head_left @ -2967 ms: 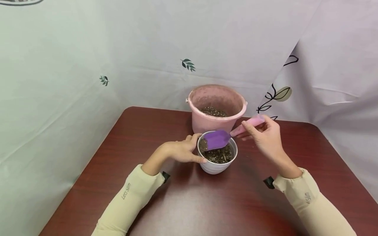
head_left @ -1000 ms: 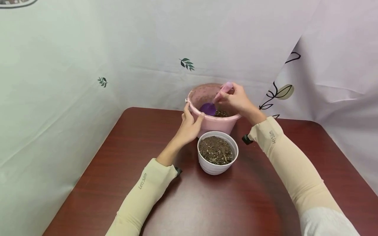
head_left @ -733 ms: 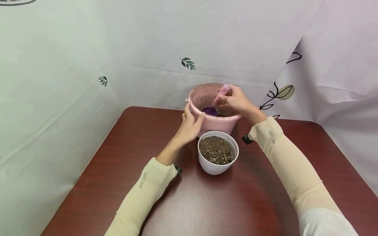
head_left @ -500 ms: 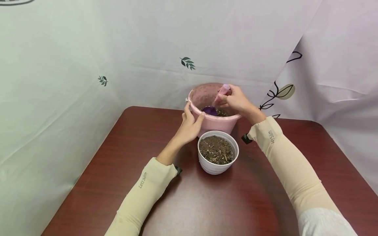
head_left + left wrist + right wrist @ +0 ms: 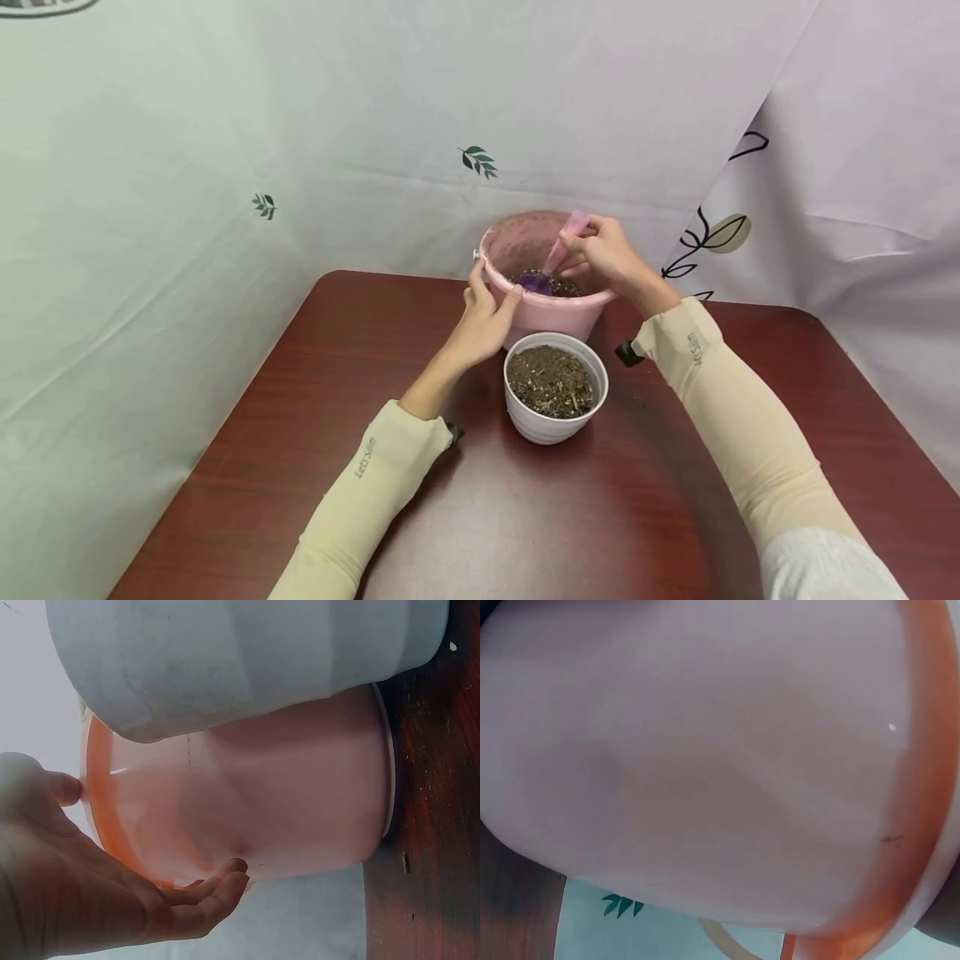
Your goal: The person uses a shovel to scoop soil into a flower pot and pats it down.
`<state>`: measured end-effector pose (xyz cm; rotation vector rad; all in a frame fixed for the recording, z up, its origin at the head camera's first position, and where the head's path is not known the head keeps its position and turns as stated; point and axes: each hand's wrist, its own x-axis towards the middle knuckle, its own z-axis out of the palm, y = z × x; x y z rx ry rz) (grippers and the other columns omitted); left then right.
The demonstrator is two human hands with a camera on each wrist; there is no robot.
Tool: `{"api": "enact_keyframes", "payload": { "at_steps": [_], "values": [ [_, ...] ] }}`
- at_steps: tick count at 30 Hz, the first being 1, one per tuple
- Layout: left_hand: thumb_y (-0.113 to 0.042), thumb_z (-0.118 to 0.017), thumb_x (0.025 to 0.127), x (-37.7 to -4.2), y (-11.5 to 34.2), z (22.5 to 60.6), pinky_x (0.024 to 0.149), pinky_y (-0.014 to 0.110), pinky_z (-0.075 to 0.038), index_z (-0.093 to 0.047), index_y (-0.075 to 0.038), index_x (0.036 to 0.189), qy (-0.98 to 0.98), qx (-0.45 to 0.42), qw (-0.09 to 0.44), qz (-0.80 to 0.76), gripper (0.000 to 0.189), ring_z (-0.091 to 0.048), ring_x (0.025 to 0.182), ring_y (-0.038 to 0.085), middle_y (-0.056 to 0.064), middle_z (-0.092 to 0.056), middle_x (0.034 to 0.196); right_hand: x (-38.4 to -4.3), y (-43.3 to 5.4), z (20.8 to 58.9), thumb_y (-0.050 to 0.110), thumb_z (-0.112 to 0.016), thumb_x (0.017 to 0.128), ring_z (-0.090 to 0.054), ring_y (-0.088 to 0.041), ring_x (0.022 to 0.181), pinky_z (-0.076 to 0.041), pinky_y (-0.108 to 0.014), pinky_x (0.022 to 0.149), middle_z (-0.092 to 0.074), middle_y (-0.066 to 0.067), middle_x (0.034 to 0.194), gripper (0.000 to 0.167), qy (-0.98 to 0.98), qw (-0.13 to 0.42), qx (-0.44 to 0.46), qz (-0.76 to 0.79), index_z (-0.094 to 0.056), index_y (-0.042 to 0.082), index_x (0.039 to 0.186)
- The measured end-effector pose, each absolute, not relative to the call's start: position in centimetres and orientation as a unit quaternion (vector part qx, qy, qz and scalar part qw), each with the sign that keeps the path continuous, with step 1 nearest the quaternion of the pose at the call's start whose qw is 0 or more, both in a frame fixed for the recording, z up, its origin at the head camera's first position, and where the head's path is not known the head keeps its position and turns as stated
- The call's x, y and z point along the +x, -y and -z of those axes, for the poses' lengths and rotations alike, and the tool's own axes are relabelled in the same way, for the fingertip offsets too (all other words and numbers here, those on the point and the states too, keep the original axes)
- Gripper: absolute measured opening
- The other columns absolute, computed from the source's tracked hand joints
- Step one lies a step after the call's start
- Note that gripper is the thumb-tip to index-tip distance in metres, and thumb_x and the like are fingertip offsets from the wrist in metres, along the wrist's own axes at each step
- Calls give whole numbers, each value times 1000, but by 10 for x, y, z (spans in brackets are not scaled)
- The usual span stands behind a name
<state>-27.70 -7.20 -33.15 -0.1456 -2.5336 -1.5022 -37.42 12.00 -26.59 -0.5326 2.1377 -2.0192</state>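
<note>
A pink bucket (image 5: 551, 312) with dark soil at its bottom stands at the back of the table. My left hand (image 5: 483, 318) holds it at its left front; in the left wrist view the thumb is at the rim and the bent fingers (image 5: 217, 896) lie along the outer wall. With my right hand (image 5: 607, 250) I grip the pink handle of a small trowel (image 5: 566, 237), reaching in over the bucket's right side. The purple blade (image 5: 535, 284) is down at the soil, partly hidden by the front rim. Only the bucket's outer wall (image 5: 705, 765) fills most of the right wrist view.
A white ribbed pot (image 5: 550, 427) filled with soil stands right in front of the bucket. Both are on a dark red wooden table (image 5: 525, 517). Pale cloth (image 5: 375, 125) with leaf prints hangs behind and at the sides. Soil crumbs (image 5: 424, 780) dot the tabletop.
Since 3 seconds ago, the trowel has moved from over the white pot into the bucket, and my left hand from the pot to the bucket. Lately the trowel handle has shifted slightly right.
</note>
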Motion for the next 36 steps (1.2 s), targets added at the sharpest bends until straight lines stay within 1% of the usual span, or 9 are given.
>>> {"api": "enact_keyframes", "payload": {
  "at_steps": [5,13,17,22,24,26,30,33,36],
  "values": [
    [-44,-45,103,-277,72,333,111,55,-29,4,-14,156,855,-52,96,507,78,-39,132,49,36,-20,147,-375,-125,264,3,-52,101,-70,-25,60,-58,-33,57,-70,-13,72,10,-687,67,-144,709,-50,-5,95],
    [-44,-45,103,-277,72,332,111,55,-30,4,-15,156,855,-53,99,506,78,-39,132,49,36,-22,147,-374,-141,256,6,-52,102,-72,-23,65,-59,-35,64,-71,-12,70,16,-642,62,-115,755,-52,-3,88],
    [-45,-45,103,-278,71,332,111,55,-30,4,-15,156,857,-53,95,504,78,-38,133,49,36,-21,147,-373,-154,254,7,-51,102,-72,-25,65,-58,-33,64,-70,-14,69,16,-614,63,-103,780,-53,-5,90],
    [-45,-45,103,-279,71,331,110,56,-31,4,-16,156,858,-51,97,502,78,-41,130,51,36,-22,145,-371,-171,253,10,-56,100,-73,-24,69,-58,-31,65,-70,-14,74,17,-590,58,-86,801,-54,-6,96],
    [-45,-45,103,-279,71,331,109,57,-32,5,-16,157,857,-51,98,503,79,-42,129,51,35,-23,145,-371,-176,254,12,-58,99,-73,-24,70,-58,-29,65,-71,-14,76,17,-586,54,-81,805,-57,-5,96],
    [-45,-45,103,-280,71,330,109,57,-32,5,-16,157,857,-52,99,503,79,-42,129,51,35,-23,145,-371,-181,255,13,-60,98,-73,-26,72,-58,-29,66,-71,-16,78,20,-576,55,-80,811,-62,-6,92],
    [-44,-45,103,-280,73,330,109,56,-32,4,-15,157,857,-54,102,503,79,-42,129,50,35,-24,144,-372,-185,259,14,-61,98,-74,-31,77,-58,-32,71,-72,-22,81,29,-553,64,-94,825,-68,-9,83],
    [-44,-46,103,-280,73,330,109,56,-32,4,-15,156,858,-53,101,501,79,-41,130,50,35,-24,144,-372,-188,262,13,-62,97,-73,-32,78,-58,-35,72,-71,-24,81,29,-539,64,-99,834,-68,-11,83],
    [-45,-43,103,-277,74,328,111,55,-29,4,-15,157,860,-52,92,498,78,-36,134,49,33,-20,147,-371,-191,263,12,-63,97,-73,-34,78,-58,-37,72,-71,-26,80,29,-521,60,-98,846,-68,-13,84]
  ]
}}
